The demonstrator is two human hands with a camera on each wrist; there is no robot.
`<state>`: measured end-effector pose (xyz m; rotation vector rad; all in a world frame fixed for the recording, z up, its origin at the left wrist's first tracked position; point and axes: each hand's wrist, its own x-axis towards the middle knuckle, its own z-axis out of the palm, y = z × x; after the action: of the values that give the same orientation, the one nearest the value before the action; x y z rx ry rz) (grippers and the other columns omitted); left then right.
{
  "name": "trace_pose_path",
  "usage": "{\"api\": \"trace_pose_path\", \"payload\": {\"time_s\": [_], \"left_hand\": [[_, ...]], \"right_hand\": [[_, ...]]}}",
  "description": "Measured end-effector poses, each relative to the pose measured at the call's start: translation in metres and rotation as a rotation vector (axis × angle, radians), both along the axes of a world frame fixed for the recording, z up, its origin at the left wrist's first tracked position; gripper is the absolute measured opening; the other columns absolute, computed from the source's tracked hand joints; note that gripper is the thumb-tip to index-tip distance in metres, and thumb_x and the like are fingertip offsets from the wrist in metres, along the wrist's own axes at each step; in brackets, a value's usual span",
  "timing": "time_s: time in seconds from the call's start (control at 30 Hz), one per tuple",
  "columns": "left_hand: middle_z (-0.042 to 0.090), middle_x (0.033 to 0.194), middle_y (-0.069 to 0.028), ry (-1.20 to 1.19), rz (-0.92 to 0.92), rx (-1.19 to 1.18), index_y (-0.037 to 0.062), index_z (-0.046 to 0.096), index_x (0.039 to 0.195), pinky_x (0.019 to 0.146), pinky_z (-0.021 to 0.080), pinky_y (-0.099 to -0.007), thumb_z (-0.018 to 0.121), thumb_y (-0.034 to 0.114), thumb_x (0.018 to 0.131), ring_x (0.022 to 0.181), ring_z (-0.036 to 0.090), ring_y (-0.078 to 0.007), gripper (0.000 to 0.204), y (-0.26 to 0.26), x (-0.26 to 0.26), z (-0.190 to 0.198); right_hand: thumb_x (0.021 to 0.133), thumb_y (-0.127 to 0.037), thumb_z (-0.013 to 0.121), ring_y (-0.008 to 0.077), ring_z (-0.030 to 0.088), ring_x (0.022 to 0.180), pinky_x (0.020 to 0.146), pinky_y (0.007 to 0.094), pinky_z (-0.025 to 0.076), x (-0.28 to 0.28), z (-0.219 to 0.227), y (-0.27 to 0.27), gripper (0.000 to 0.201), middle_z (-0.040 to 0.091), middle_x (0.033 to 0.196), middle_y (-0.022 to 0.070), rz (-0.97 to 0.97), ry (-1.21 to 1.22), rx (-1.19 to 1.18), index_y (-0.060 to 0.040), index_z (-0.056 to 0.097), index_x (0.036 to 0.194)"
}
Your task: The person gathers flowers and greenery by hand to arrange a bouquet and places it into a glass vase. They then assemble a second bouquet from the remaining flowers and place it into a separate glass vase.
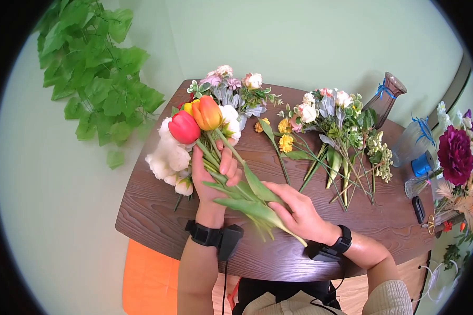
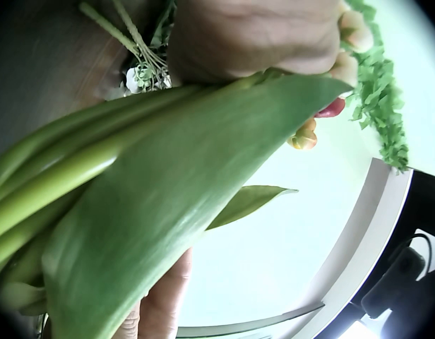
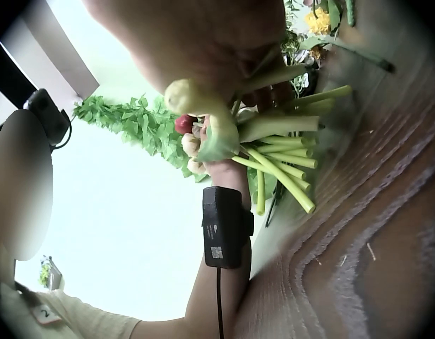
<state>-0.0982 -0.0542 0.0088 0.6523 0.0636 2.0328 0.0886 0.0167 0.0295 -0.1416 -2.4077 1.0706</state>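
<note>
Watching remotely, I judge these tulips (image 1: pixel 207 113), held above the tabletop (image 1: pixel 152 226), light, with firm stems (image 1: pixel 209 156) and soft leaves (image 1: pixel 258 189), best gripped below the blooms (image 1: pixel 184 127); the left hand (image 1: pixel 205 184) curls its fingers round the bunch, the right hand (image 1: pixel 301 212) pinches a leafy stem (image 1: pixel 257 211).

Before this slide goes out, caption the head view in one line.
Left hand gripping red and orange tulips, right hand at their lower leaves, over a dark wood-grain table.

Room over the wooden table's (image 1: pixel 147 220) front-left corner, held tulips (image 1: pixel 255 185) barring the centre, clear vase (image 1: pixel 411 144) and blue ribbon spool (image 1: pixel 421 165) blocking the right edge
</note>
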Motion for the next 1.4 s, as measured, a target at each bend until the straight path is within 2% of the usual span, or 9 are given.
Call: {"api": "trace_pose_path", "payload": {"time_s": [0.17,0.43,0.77,0.87,0.93,0.97,1.13,1.2,1.4], "left_hand": [[0.039,0.058,-0.0020,-0.065,0.056,-0.075,0.0083,0.043,0.093,0.038,0.030,-0.0226,0.031,0.047,0.090,0.043,0.032,-0.0097,0.041,-0.005,0.006,0.007],[0.038,0.054,0.0000,-0.044,0.118,-0.149,0.0091,0.042,0.090,0.040,0.031,-0.0224,0.034,0.049,0.088,0.044,0.032,-0.0084,0.041,-0.001,0.015,0.006],[0.040,0.052,0.0018,-0.028,0.266,-0.146,0.0090,0.044,0.091,0.059,0.038,-0.0251,0.033,0.047,0.088,0.055,0.041,-0.0105,0.040,0.002,0.019,0.008],[0.048,0.066,-0.0024,-0.001,0.145,-0.027,0.0073,0.050,0.094,0.072,0.041,-0.0338,0.032,0.049,0.088,0.072,0.047,-0.0165,0.046,0.002,0.014,0.003],[0.054,0.100,-0.0124,-0.025,0.178,-0.114,0.0012,0.044,0.112,0.087,0.039,-0.0380,0.038,0.048,0.086,0.090,0.053,-0.0216,0.054,-0.002,0.019,0.008],[0.039,0.125,-0.0187,0.005,0.118,-0.070,0.0019,0.040,0.120,0.097,0.033,-0.0457,0.041,0.051,0.083,0.107,0.048,-0.0294,0.062,-0.002,0.012,0.002],[0.021,0.136,-0.0250,0.264,-0.067,0.051,0.0086,0.033,0.127,0.097,0.029,-0.0551,0.048,0.062,0.075,0.116,0.039,-0.0366,0.077,-0.003,0.007,0.010],[0.011,0.138,-0.0272,0.368,-0.109,0.059,0.0104,0.022,0.134,0.098,0.022,-0.0602,0.053,0.073,0.060,0.120,0.035,-0.0387,0.102,-0.004,0.007,0.009],[0.010,0.138,-0.0283,0.431,-0.180,-0.054,0.0159,0.011,0.138,0.099,0.025,-0.0581,0.073,0.057,0.046,0.121,0.036,-0.0352,0.117,-0.011,0.003,0.012]], "right_hand": [[0.084,-0.008,0.051,0.0321,0.055,0.089,0.076,0.0355,0.046,-0.003,-0.005,-0.002,0.043,0.052,0.106,0.0181,0.074,-0.005,-0.004,-0.0025,0.038,0.125],[0.079,-0.026,0.060,0.0433,0.051,0.096,0.079,0.0437,0.044,-0.012,-0.006,-0.014,0.078,0.044,0.110,0.0317,0.102,-0.221,-0.019,0.0052,0.010,0.130],[0.082,-0.017,0.055,0.0415,0.057,0.074,0.062,0.0445,0.047,-0.018,0.001,-0.017,0.050,0.056,0.083,0.0262,0.066,-0.348,-0.060,0.0026,0.026,0.117],[0.082,-0.017,0.055,0.0416,0.057,0.073,0.062,0.0445,0.047,-0.016,-0.004,-0.015,0.047,0.057,0.080,0.0242,0.078,-0.288,-0.054,0.0011,0.027,0.116],[0.083,-0.016,0.054,0.0412,0.057,0.074,0.062,0.0442,0.047,-0.013,-0.004,-0.013,0.045,0.057,0.082,0.0238,0.081,-0.242,-0.067,-0.0004,0.028,0.116],[0.083,-0.016,0.054,0.0412,0.057,0.074,0.062,0.0442,0.047,-0.012,-0.003,-0.013,0.045,0.057,0.082,0.0238,0.077,-0.242,-0.069,-0.0004,0.028,0.116],[0.083,-0.015,0.053,0.0413,0.056,0.080,0.067,0.0446,0.045,-0.007,-0.002,-0.006,0.042,0.056,0.085,0.0234,0.135,-0.208,-0.140,-0.0018,0.030,0.115],[0.084,-0.016,0.052,0.0414,0.056,0.081,0.068,0.0445,0.044,-0.006,-0.001,-0.003,0.041,0.056,0.086,0.0235,0.170,-0.210,-0.175,-0.0015,0.031,0.115],[0.086,-0.021,0.050,0.0401,0.055,0.082,0.069,0.0432,0.043,-0.002,-0.004,0.006,0.039,0.055,0.088,0.0235,0.276,-0.215,-0.304,0.0001,0.032,0.114]]}}
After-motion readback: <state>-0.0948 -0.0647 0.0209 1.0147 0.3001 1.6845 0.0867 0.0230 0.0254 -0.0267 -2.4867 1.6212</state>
